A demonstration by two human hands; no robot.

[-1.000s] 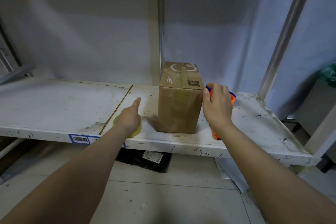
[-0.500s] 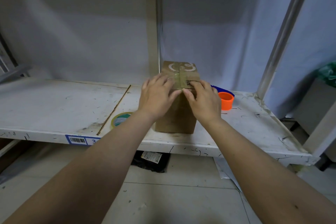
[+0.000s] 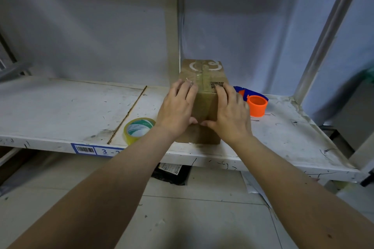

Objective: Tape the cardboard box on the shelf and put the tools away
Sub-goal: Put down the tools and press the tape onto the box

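Both hands lie flat and spread on the near face of the cardboard box [image 3: 203,79], pinching nothing: the left hand [image 3: 178,109] covers its left half, the right hand [image 3: 230,115] its right half, fingers reaching the top edge and thumb tips nearly meeting at the taped centre seam. The box stands upright on the white shelf [image 3: 60,111]. Left of the box lies a tape roll [image 3: 137,130], near the shelf's front edge. Right of the box sits an orange and blue tape dispenser [image 3: 255,104].
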